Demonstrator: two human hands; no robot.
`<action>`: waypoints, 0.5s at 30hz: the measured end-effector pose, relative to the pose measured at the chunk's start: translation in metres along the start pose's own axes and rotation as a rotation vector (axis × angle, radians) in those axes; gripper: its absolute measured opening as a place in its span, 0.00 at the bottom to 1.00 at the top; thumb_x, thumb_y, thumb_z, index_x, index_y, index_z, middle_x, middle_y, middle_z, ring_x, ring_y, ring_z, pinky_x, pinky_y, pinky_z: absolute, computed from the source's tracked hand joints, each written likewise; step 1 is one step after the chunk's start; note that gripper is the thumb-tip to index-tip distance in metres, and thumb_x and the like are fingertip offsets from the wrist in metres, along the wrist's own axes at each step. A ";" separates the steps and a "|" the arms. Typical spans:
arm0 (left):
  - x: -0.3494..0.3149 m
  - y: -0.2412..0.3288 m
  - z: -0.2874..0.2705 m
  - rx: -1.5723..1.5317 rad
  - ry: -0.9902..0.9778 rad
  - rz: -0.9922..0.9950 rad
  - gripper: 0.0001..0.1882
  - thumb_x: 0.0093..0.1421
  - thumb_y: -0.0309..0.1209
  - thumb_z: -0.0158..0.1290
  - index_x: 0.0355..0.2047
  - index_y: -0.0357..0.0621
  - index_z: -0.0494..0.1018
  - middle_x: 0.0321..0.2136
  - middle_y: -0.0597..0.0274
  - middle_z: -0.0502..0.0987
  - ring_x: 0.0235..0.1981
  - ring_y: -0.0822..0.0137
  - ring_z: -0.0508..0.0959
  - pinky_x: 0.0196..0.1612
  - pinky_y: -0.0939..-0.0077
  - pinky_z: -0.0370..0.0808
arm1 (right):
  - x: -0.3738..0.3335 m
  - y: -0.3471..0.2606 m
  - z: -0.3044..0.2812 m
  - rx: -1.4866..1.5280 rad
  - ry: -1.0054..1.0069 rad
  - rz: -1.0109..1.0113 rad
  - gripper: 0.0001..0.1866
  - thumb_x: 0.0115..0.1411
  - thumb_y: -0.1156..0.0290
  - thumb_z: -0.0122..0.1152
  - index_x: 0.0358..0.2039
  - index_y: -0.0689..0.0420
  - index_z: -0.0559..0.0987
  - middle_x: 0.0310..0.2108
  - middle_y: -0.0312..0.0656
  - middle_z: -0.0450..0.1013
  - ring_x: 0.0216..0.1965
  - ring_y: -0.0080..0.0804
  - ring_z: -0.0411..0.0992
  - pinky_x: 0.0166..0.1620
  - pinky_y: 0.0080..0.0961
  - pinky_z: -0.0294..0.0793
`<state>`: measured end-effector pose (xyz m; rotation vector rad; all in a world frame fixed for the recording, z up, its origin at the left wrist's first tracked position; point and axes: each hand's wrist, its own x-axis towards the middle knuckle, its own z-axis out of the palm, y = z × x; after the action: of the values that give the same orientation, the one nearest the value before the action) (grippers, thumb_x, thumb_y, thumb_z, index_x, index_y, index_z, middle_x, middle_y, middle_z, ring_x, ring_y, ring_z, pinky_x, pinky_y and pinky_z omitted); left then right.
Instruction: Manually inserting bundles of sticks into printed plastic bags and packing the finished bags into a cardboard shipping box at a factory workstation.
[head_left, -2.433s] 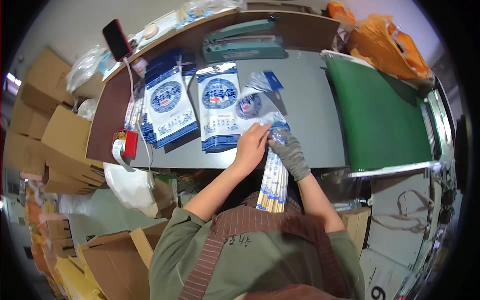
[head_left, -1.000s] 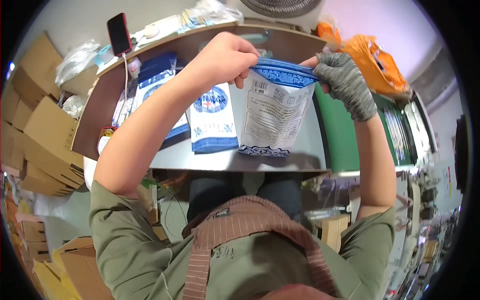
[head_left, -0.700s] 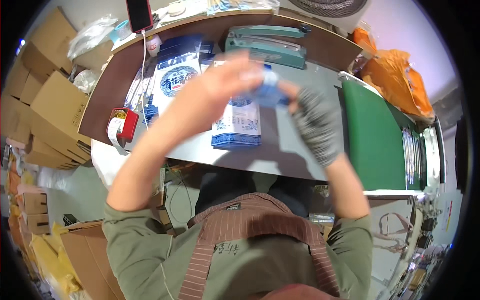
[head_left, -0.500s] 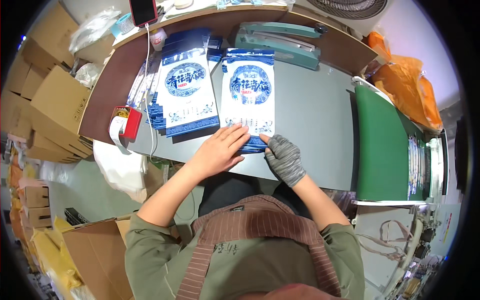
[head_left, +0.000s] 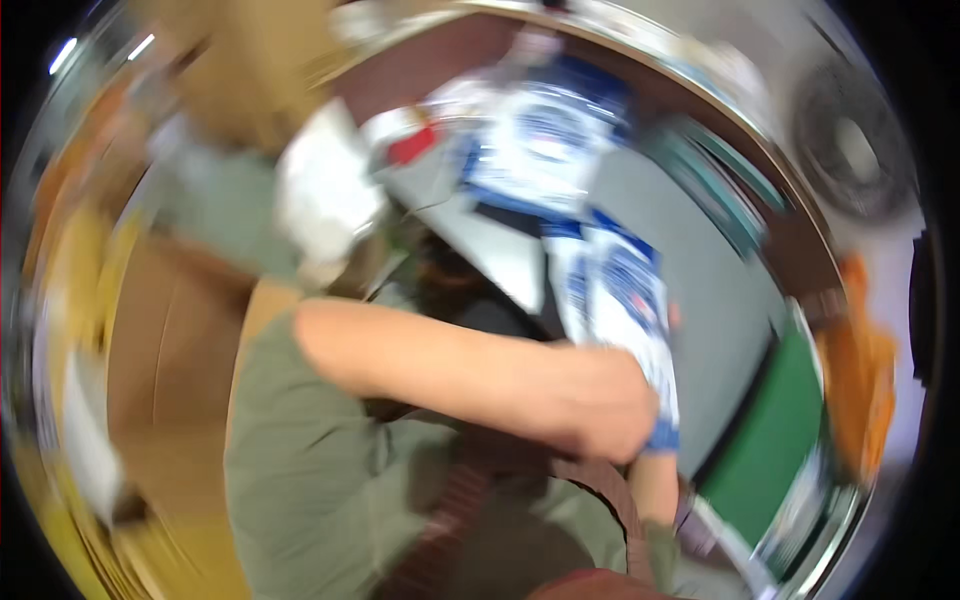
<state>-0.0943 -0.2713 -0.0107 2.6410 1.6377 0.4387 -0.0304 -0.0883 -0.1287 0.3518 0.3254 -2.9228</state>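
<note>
The view is smeared by motion. A bundle of white and blue flat pouches (head_left: 635, 310) is tilted over the near side of the grey desk, fanned into at least two layers. My right hand (head_left: 674, 316) is mostly hidden behind the bundle; a fingertip shows at its right edge, and the forearm runs up beneath its lower end. My left hand (head_left: 610, 400) lies across the lower part of the pouches, its fingers blurred and out of sight. Farther left on the desk rests another pile of white and blue pouches (head_left: 545, 140).
A teal long-bodied device (head_left: 705, 185) stands toward the desk's back right. Right of the desk is a green panel (head_left: 775, 435), with orange bags (head_left: 860, 365) beyond. A red box (head_left: 410, 147) sits at the desk's left edge. An open cardboard box (head_left: 190, 350) stands at my left.
My view has swung left and tilted. The near bundle of pouches has come up off the desk toward me, with my right hand behind it. My left arm now crosses in front of my body.
</note>
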 end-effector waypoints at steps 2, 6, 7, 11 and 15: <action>-0.006 0.036 -0.013 -0.043 -0.294 -0.083 0.21 0.48 0.32 0.54 0.42 0.33 0.71 0.37 0.45 0.76 0.37 0.50 0.78 0.37 0.60 0.76 | -0.019 0.004 0.005 -0.233 0.117 0.087 0.35 0.59 0.52 0.55 0.59 0.65 0.63 0.55 0.53 0.67 0.54 0.44 0.68 0.57 0.40 0.68; -0.060 0.077 0.011 -0.281 0.727 -0.575 0.43 0.48 0.41 0.63 0.60 0.35 0.57 0.55 0.38 0.63 0.60 0.44 0.61 0.62 0.54 0.57 | -0.013 0.027 0.070 -0.705 0.263 0.057 0.28 0.53 0.63 0.62 0.52 0.65 0.70 0.46 0.50 0.74 0.43 0.40 0.75 0.47 0.33 0.76; -0.085 0.089 0.013 -0.280 1.047 -0.905 0.52 0.47 0.44 0.66 0.65 0.36 0.50 0.61 0.38 0.57 0.65 0.45 0.53 0.67 0.54 0.48 | 0.004 0.045 0.083 -0.738 0.218 0.122 0.28 0.53 0.63 0.62 0.51 0.66 0.71 0.45 0.50 0.75 0.42 0.38 0.75 0.46 0.32 0.77; -0.163 0.124 0.011 -1.220 1.797 -0.915 0.48 0.54 0.41 0.64 0.64 0.35 0.48 0.60 0.47 0.59 0.61 0.60 0.61 0.61 0.68 0.62 | 0.069 0.128 0.135 -0.992 -0.021 0.284 0.26 0.55 0.59 0.61 0.47 0.66 0.74 0.42 0.49 0.75 0.42 0.37 0.76 0.47 0.31 0.76; -0.246 0.178 0.029 -1.199 2.078 -1.166 0.29 0.57 0.37 0.61 0.54 0.35 0.66 0.46 0.52 0.77 0.44 0.63 0.79 0.46 0.72 0.78 | 0.123 0.254 0.178 -1.217 -0.381 0.390 0.26 0.57 0.60 0.60 0.51 0.65 0.73 0.44 0.44 0.74 0.42 0.32 0.73 0.46 0.24 0.73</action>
<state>-0.0333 -0.5645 -0.0695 -0.4031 1.2934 2.7625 -0.1346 -0.3926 -0.0405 -0.2907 1.5750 -1.8664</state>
